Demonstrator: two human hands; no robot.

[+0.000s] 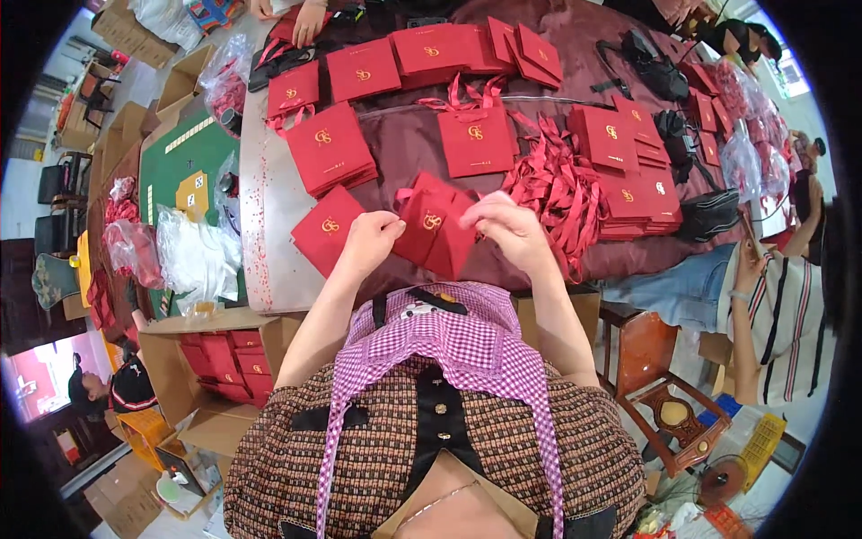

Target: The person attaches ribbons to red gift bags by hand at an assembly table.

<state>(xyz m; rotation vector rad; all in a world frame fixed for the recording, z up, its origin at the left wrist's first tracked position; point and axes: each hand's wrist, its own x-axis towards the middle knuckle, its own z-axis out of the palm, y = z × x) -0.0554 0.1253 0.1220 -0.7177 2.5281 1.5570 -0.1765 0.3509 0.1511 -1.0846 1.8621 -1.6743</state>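
Observation:
A red gift bag (431,223) with a gold emblem lies tilted in front of me, a pink ribbon at its top left. My left hand (370,241) is closed in a pinch at the bag's left edge. At its upper right edge, my right hand (514,232) has its fingers bent together, partly smeared by motion; what they pinch cannot be made out. Left of my left hand lies another red bag (325,225). Beyond it is a stack of red bags (330,148). A heap of loose red ribbons (558,193) lies to the right of my right hand.
Red bags with ribbon handles (476,139) lie farther back, before a row of bags (435,49). More bag stacks (637,198) and a black bag (709,211) are at right. An open carton (215,409) holds red bags at lower left. A wooden chair (651,359) stands at right. Other people work nearby.

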